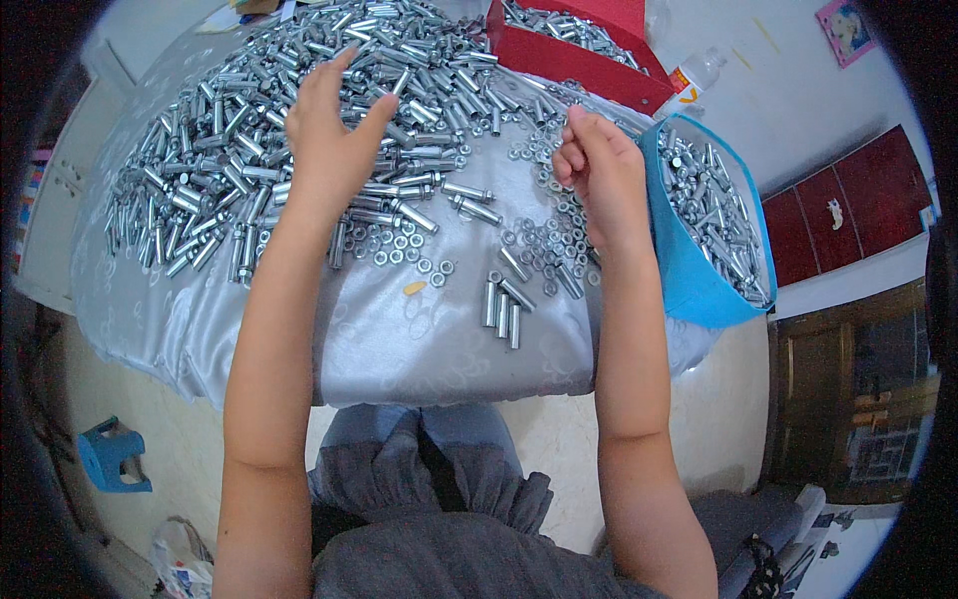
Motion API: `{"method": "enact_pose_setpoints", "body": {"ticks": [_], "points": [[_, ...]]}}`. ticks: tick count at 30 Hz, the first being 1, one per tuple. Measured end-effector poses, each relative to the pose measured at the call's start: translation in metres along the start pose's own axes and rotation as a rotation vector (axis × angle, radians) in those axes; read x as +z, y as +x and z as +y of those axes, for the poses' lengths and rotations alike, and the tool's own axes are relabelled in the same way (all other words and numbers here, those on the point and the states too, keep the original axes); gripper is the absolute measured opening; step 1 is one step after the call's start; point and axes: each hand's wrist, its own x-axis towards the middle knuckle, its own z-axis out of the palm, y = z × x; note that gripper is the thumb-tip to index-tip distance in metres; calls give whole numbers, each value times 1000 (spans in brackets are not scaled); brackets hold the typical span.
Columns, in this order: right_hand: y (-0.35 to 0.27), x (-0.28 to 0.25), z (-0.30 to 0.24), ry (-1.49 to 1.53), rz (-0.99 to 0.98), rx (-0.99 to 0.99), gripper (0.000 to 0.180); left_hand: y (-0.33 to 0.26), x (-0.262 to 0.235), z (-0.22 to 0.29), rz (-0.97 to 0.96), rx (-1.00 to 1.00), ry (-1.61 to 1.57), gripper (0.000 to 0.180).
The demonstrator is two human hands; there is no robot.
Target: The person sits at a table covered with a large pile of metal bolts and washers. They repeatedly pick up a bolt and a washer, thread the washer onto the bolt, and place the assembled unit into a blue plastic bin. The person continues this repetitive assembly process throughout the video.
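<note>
My left hand (329, 140) reaches over a large heap of silver metal sleeves and bolts (220, 170), fingers spread, thumb raised, nothing clearly gripped. My right hand (599, 170) hovers with fingers curled together above a scatter of small silver nuts (544, 235); whether it pinches a small part is hidden. A few loose sleeves (504, 304) lie near the table's front edge. More nuts (399, 250) lie below my left wrist.
A silver-grey cloth (399, 339) covers the table. A blue bin (689, 270) full of metal parts sits at the right edge. A red box (589, 60) with parts stands behind. A plastic bottle (694, 75) and a blue stool (110, 454) are on the floor.
</note>
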Motion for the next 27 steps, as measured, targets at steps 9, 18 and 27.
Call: {"method": "enact_pose_setpoints", "body": {"ticks": [9, 18, 27], "points": [[1, -4, -2, -23, 16, 10, 24, -26, 6, 35, -285, 264, 115, 38], [7, -13, -4, 34, 111, -59, 25, -38, 7, 45, -537, 395, 1, 32], [19, -27, 14, -458, 99, -223, 20, -37, 10, 44, -521, 393, 92, 28]]}}
